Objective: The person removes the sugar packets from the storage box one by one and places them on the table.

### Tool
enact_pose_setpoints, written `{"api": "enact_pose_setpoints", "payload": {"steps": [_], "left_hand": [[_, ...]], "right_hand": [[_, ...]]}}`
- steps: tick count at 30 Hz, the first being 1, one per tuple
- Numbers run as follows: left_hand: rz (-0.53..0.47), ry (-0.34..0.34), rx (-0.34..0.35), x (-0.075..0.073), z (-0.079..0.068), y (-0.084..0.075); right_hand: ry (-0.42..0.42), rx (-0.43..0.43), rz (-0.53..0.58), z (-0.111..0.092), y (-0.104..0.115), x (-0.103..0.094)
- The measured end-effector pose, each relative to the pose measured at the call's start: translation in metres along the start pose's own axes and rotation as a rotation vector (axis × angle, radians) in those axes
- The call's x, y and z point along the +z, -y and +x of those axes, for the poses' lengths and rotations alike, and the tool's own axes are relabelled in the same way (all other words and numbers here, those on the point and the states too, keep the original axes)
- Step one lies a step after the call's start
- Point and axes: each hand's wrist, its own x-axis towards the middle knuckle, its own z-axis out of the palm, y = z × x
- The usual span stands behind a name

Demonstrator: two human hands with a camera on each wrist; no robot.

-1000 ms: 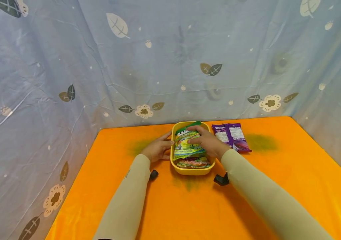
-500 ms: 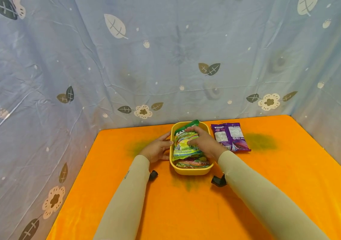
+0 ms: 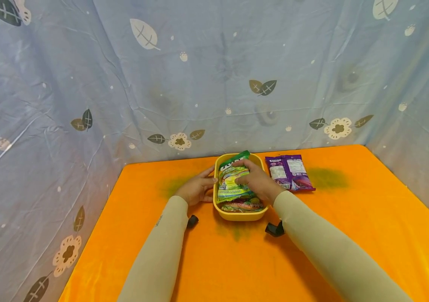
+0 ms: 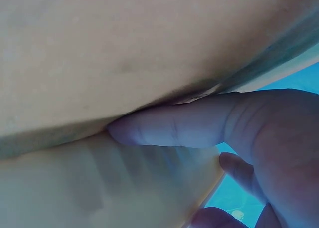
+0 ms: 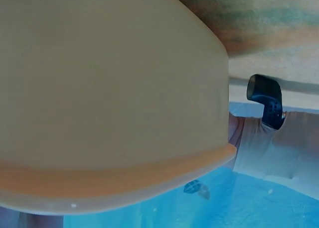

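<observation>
A yellow plastic basin [image 3: 239, 217] stands on the orange table, holding snack packets. On top lies a green and yellow packet [image 3: 228, 193], its far end up against the basin's back rim. Another colourful packet [image 3: 241, 204] shows below it at the near end. My left hand [image 3: 197, 188] touches the basin's left side with fingers spread; in the left wrist view the thumb [image 4: 174, 126] lies along the wall. From the right, my right hand [image 3: 260, 180] rests on the green packet, thumb and forefinger extended over it. Its other fingers are hidden. The right wrist view shows mostly the basin wall [image 5: 114, 88].
Two purple packets [image 3: 297, 170] lie side by side just right of the basin. Blue patterned curtains [image 3: 214, 75] hang behind and on both sides of the orange table [image 3: 229, 264]. Black camera pieces [image 3: 275, 229] sit at the wrists.
The green packet has shifted and turned slightly within the basin, under my right hand. My left hand stays at the basin's side. The head view has tilted a little.
</observation>
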Motion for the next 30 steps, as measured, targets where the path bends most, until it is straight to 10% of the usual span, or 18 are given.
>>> {"api": "enact_pose_setpoints", "payload": {"steps": [30], "left_hand": [[0.013,-0.032,-0.009,0.004,-0.001,-0.001]], "right_hand": [[0.002,-0.113,0.043,-0.014,0.015,-0.014]]}}
